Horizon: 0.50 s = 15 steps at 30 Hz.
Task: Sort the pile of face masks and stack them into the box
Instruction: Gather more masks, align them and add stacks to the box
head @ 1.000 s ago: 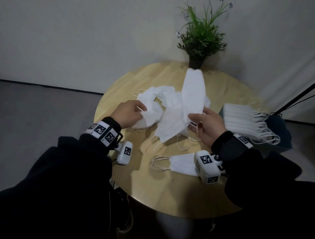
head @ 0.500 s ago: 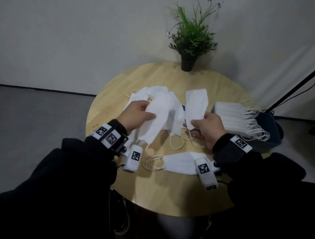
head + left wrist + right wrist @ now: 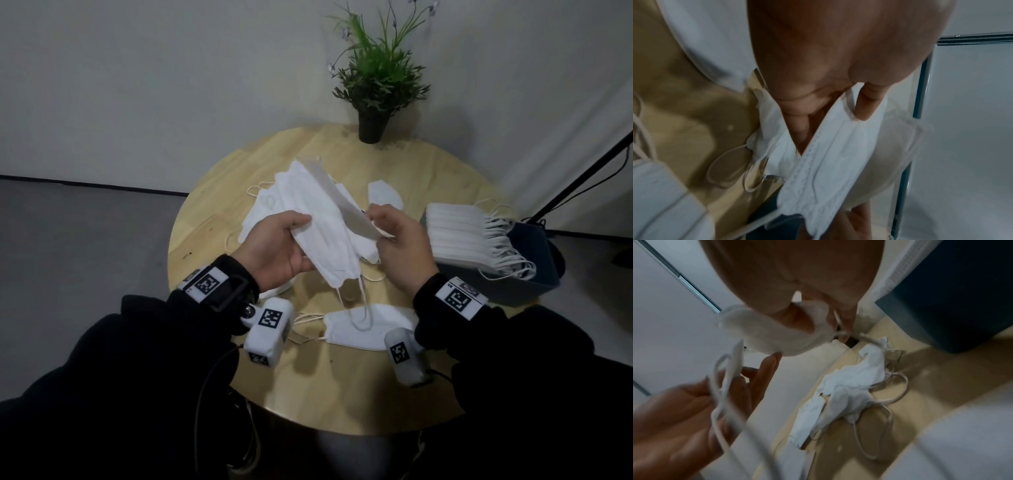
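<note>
Dim, flat indoor light, no glare. Soft shadows on the round table [image 3: 342, 394] under both wrists. Head view sharp at centre, bent at the edges, dark in the lower corners. Wrist views heavily distorted; right one badly motion-blurred, left hand [image 3: 684, 418] smeared; left one soft at close range.

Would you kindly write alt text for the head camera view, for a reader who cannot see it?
Over a round wooden table, the left hand grips a white face mask while the right hand pinches a second mask beside it. More loose masks lie behind, a neat stack sits in a dark box at right, and a potted plant stands at the back.
</note>
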Motion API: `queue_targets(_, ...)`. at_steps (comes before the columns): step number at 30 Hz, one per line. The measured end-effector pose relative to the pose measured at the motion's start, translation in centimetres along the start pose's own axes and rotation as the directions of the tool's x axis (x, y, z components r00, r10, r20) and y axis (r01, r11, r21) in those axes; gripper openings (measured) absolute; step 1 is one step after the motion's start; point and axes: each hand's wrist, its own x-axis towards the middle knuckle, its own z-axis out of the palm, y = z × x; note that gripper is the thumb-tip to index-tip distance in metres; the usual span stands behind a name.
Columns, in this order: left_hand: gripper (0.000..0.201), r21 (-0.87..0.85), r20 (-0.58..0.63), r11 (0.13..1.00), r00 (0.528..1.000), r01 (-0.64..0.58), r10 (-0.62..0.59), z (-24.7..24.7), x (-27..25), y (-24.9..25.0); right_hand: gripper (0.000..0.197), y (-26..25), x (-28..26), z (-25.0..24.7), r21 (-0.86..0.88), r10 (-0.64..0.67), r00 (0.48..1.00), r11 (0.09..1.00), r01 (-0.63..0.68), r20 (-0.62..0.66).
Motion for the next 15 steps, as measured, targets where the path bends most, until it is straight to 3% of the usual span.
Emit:
queue_targets(2,0.044,-0.038,0.019,0.999,1.000,0.001,0.000,0.1,-0.1,-0.2,0.041,-0.4,-0.2,0.2,0.130,-0.008,0.983,0.991,-0.016,0.186)
queue_targets(4,0.039,-0.051,0.032,0.999,0.999,-0.007,0.008,0.0,0.0,-0.2,0.020,-1.2,-0.6,0.2,0.264,0.041,0.932,0.954,-0.144,0.360)
queue_targets(6,0.029,-0.019,0.019,1.000,1.000,-0.005,0.005,-0.1,0.0,-0.2,0.025,-1.6,-0.8,0.1,0.326,0.096,0.893,0.910,-0.258,0.439)
queue_targets(9,0.032,0.124,-0.004,0.992,1.000,-0.004,0.004,0.1,-0.1,-0.2,0.034,-1.2,-0.6,0.5,0.394,0.200,0.904,0.849,-0.352,0.378)
queue_targets(12,0.029,0.327,-0.117,0.941,0.984,-0.090,0.135,-0.2,0.0,0.2,0.054,-0.6,-0.2,0.2,0.428,0.329,0.901,0.797,-0.426,0.284)
queue_targets(15,0.031,0.356,-0.262,0.912,0.915,-0.204,0.307,-2.1,0.4,1.6,0.034,0.1,0.1,-0.6,0.411,0.398,0.894,0.794,-0.447,0.204)
